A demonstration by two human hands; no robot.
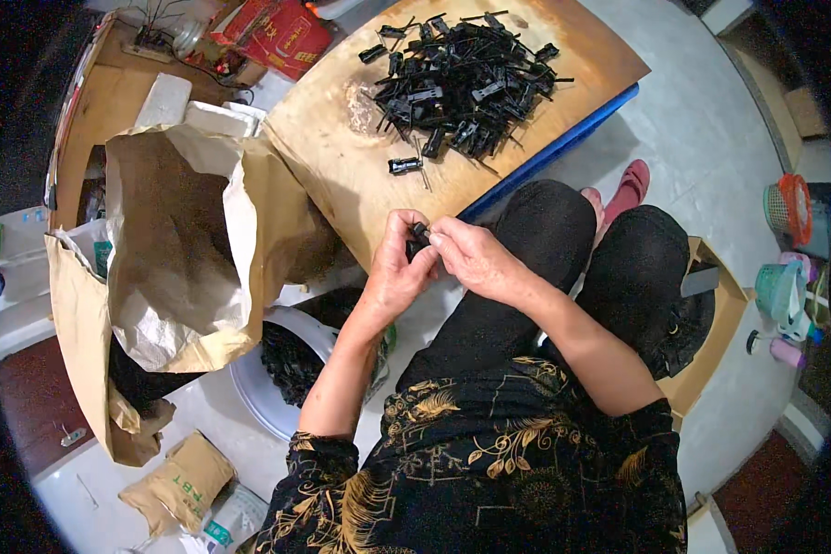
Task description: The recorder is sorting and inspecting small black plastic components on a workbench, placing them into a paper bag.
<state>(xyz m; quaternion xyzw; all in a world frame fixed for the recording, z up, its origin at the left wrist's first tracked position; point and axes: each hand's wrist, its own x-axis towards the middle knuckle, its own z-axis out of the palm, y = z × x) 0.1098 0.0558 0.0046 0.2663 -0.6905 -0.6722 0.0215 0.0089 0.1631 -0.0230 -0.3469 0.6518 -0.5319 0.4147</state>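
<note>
Between my two hands, just off the near edge of the wooden board, is a small black plastic part. My left hand is closed around it, fingers curled and thumb along its near side. The fingertips of my right hand are pinched together against the part's right side; what lies between them is too small to make out. Farther off on the board lies a heap of similar black plastic parts with thin sticks poking out. One black piece sits apart at the heap's near edge.
A big open paper sack stands at the left. Below it, a white bucket holds black pieces. A cardboard box with black things is by my right leg. A blue crate supports the board. Baskets stand far right.
</note>
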